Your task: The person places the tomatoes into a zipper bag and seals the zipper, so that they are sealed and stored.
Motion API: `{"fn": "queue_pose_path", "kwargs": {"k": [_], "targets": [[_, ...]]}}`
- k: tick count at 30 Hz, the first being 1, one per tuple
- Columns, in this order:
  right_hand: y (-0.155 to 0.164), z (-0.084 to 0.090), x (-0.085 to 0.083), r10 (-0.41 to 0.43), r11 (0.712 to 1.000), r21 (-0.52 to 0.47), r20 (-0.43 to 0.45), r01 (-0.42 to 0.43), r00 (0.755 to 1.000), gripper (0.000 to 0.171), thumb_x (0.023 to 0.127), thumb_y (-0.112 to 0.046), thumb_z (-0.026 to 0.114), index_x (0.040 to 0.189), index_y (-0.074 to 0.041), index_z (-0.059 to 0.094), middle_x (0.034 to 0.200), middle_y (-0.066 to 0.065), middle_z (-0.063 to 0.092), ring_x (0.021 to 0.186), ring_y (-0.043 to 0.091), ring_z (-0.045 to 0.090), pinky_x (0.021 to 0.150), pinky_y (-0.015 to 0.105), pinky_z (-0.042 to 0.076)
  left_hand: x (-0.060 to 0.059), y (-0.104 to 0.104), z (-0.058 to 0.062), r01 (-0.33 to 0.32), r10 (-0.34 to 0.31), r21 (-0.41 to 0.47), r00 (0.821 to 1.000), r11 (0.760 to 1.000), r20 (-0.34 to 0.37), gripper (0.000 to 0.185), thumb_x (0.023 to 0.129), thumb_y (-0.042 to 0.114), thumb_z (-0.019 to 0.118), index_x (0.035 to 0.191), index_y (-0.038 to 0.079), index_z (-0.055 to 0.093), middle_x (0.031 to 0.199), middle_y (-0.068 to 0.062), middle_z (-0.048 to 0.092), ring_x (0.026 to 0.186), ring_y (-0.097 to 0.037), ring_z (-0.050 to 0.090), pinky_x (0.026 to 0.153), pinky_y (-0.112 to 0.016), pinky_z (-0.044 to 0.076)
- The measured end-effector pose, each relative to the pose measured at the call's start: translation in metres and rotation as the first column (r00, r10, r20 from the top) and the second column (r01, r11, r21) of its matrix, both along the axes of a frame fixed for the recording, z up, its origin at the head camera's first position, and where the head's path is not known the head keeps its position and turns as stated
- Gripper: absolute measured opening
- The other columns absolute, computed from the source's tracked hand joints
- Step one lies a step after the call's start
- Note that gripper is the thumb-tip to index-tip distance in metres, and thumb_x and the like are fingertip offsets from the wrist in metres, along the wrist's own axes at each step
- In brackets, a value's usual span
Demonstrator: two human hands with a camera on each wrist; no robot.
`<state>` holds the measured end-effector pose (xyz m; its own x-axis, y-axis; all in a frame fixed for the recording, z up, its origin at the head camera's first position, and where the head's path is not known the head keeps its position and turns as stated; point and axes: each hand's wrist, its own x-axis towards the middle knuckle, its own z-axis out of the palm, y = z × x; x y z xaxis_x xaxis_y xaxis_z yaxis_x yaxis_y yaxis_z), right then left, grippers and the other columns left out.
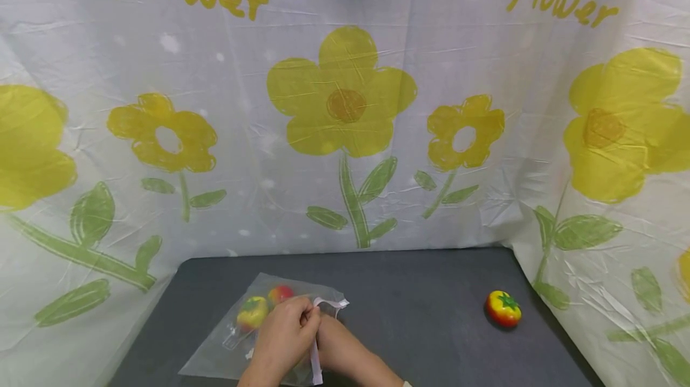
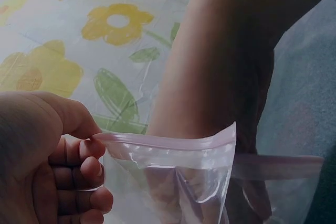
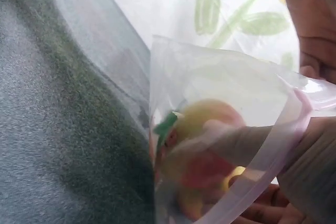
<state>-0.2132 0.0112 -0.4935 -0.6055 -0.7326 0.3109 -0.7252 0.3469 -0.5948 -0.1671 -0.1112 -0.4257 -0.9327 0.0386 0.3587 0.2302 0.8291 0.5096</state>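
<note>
A clear zip bag (image 1: 215, 351) with a pale pink zip strip lies at the front left of the table. In it are a yellow-green fruit (image 1: 252, 313) and a red fruit (image 1: 280, 295). My left hand (image 1: 286, 330) pinches the bag's zip edge (image 2: 163, 141) between thumb and index finger, its other fingers curled. My right hand (image 3: 236, 142) reaches through the mouth of the bag, its thumb against a red-and-yellow fruit (image 3: 212, 111), gripping it. Plastic blurs that hold, and the left hand covers it in the head view. Beside the fruit shows a green leafy top (image 3: 165, 124).
A red-and-yellow tomato-like fruit (image 1: 504, 309) with a green top sits on the right side of the dark table (image 1: 409, 291). Behind and on both sides hangs a white sheet (image 1: 242, 195) printed with yellow flowers.
</note>
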Motion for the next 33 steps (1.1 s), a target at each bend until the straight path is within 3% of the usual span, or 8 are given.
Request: {"fn": "queue_pose_path", "kwargs": {"k": [5, 12, 16, 19, 22, 26, 33], "targets": [[-0.012, 0.002, -0.005, 0.053, 0.995, 0.087, -0.060, -0.047, 0.997, 0.016, 0.097, -0.014, 0.047, 0.083, -0.015, 0.054, 0.076, -0.014, 0.045, 0.068, -0.006, 0.038, 0.065, 0.010, 0.033, 0.001, -0.001, 0.001, 0.006, -0.006, -0.005, 1.000, 1.000, -0.028, 0.037, 0.082, 0.018, 0.063, 0.055, 0.022, 0.038, 0.054, 0.012, 0.029, 0.050, -0.003, 0.030, 0.046, -0.022, 0.027], [-0.017, 0.003, -0.009, 0.094, 0.994, 0.053, -0.047, -0.092, 0.994, 0.016, 0.098, -0.016, 0.046, 0.091, -0.012, 0.060, 0.083, -0.010, 0.054, 0.073, -0.007, 0.042, 0.069, 0.009, 0.035, 0.002, -0.002, 0.002, -0.006, 0.006, -0.012, 1.000, 1.000, -0.015, 0.037, 0.082, 0.019, 0.063, 0.055, 0.023, 0.039, 0.055, 0.011, 0.030, 0.051, -0.003, 0.031, 0.046, -0.022, 0.027], [-0.015, 0.005, -0.010, 0.063, 0.994, 0.091, -0.068, -0.057, 0.996, 0.015, 0.097, -0.018, 0.048, 0.088, -0.014, 0.060, 0.081, -0.012, 0.054, 0.071, -0.006, 0.042, 0.067, 0.009, 0.035, 0.002, -0.003, 0.002, -0.011, 0.011, -0.005, 1.000, 1.000, -0.010, 0.036, 0.082, 0.019, 0.064, 0.055, 0.023, 0.040, 0.054, 0.012, 0.031, 0.049, -0.003, 0.031, 0.045, -0.022, 0.027], [-0.010, 0.007, -0.010, 0.020, 0.994, 0.112, -0.023, -0.017, 1.000, 0.013, 0.094, -0.023, 0.053, 0.085, -0.017, 0.060, 0.078, -0.015, 0.053, 0.068, -0.006, 0.042, 0.064, 0.011, 0.036, 0.002, -0.004, 0.001, -0.017, 0.017, 0.006, 1.000, 1.000, -0.003, 0.035, 0.082, 0.020, 0.064, 0.055, 0.023, 0.040, 0.054, 0.011, 0.033, 0.049, -0.003, 0.032, 0.045, -0.022, 0.028], [-0.002, 0.009, -0.010, 0.014, 0.997, 0.074, 0.100, -0.021, 0.995, 0.012, 0.092, -0.029, 0.057, 0.085, -0.020, 0.060, 0.074, -0.017, 0.053, 0.064, -0.005, 0.043, 0.060, 0.014, 0.038, 0.003, -0.004, 0.000, -0.028, 0.027, 0.017, 0.999, 0.999, 0.018, 0.035, 0.081, 0.020, 0.063, 0.055, 0.023, 0.040, 0.054, 0.011, 0.033, 0.049, -0.003, 0.032, 0.045, -0.022, 0.028], [0.009, 0.012, -0.007, 0.033, 0.999, -0.044, 0.292, -0.021, 0.956, 0.008, 0.091, -0.028, 0.060, 0.091, -0.021, 0.063, 0.074, -0.016, 0.056, 0.064, -0.002, 0.049, 0.060, 0.018, 0.042, 0.002, -0.004, 0.001, -0.032, 0.031, 0.017, 0.998, 0.999, 0.052, 0.036, 0.083, 0.022, 0.062, 0.055, 0.022, 0.039, 0.054, 0.010, 0.032, 0.048, -0.004, 0.031, 0.044, -0.023, 0.027], [0.026, 0.019, 0.002, -0.050, 0.996, -0.051, 0.281, 0.067, 0.959, 0.020, 0.083, -0.014, 0.067, 0.102, -0.017, 0.061, 0.089, -0.008, 0.061, 0.075, 0.005, 0.059, 0.066, 0.020, 0.049, 0.000, -0.003, 0.002, -0.033, 0.033, 0.007, 0.999, 0.999, 0.011, 0.033, 0.081, 0.021, 0.064, 0.057, 0.023, 0.041, 0.055, 0.012, 0.037, 0.050, -0.005, 0.035, 0.046, -0.023, 0.029]]}}
